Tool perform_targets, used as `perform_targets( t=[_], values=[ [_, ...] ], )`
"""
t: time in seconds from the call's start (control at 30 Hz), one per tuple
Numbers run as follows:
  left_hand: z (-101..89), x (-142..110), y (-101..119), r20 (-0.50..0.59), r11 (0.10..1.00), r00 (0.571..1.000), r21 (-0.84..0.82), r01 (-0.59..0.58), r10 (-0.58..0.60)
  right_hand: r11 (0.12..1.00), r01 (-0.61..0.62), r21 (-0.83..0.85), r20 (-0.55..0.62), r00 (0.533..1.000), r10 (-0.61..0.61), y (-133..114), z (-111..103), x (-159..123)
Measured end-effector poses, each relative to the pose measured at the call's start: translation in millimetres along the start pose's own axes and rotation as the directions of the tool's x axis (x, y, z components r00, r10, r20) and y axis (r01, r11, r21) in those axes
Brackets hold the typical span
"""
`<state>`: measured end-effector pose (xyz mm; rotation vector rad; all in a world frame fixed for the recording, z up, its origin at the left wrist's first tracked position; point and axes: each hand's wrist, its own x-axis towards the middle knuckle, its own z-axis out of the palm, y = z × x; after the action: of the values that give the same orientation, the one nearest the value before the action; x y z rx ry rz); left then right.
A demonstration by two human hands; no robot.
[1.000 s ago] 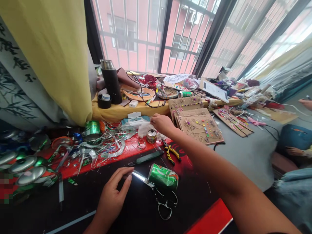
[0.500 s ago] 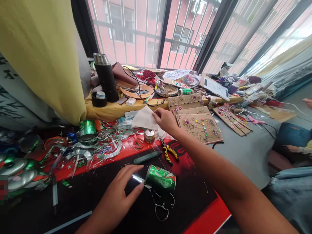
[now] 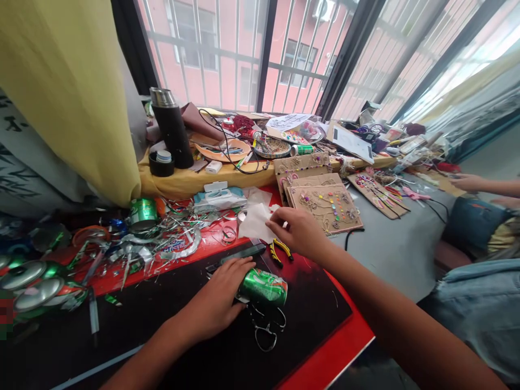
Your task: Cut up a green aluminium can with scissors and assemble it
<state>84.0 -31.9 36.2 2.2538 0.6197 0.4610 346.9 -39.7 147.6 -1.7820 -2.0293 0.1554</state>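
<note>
From the head view, a green aluminium soda can [image 3: 263, 288] lies on its side on a black-and-red work board [image 3: 309, 325], pressed down by the left hand [image 3: 217, 303], which is clamped over its near end. It should be light, thin-walled and a bit slippery, so it's best held around the body. Near the board's far edge, a soft white paper sheet [image 3: 254, 223] is pinched at one corner by the right hand [image 3: 294, 232], just above yellow-handled pliers [image 3: 280, 252].

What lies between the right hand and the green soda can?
In the head view, yellow-handled pliers lie between the right hand and the green soda can.
</note>
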Motion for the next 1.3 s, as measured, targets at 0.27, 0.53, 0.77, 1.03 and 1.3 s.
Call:
perform_targets(
  t=[0.27,0.53,0.77,1.03,1.3],
  values=[
    [1.7,4.5,1.7,-0.094,0.997,0.993,-0.054,0.064,-0.068,0.958,0.235,-0.162,0.233,0.953,-0.194,-23.1,-6.4,-41.7],
    [-7.3,2.2,2.0,-0.195,0.957,0.952,-0.218,0.191,-0.235,0.944,0.240,0.227,0.343,0.888,-0.308,-39.6,2.1,-68.7],
    [-15.2,-4.5,11.3,-0.252,0.967,0.941,-0.175,0.184,-0.225,0.970,0.102,0.222,0.115,0.985,-0.130,-30.0,3.7,-64.6],
    [-18.1,-4.7,26.5,-0.278,0.996,0.957,-0.044,0.072,-0.081,0.964,0.180,0.198,0.312,0.920,-0.236,-40.4,20.7,-46.0],
    [-32.9,-0.7,28.8,-0.200,0.966,0.957,-0.193,0.172,-0.210,0.960,0.136,0.246,0.360,0.907,-0.221,-39.3,27.4,-60.4]
  ],
)
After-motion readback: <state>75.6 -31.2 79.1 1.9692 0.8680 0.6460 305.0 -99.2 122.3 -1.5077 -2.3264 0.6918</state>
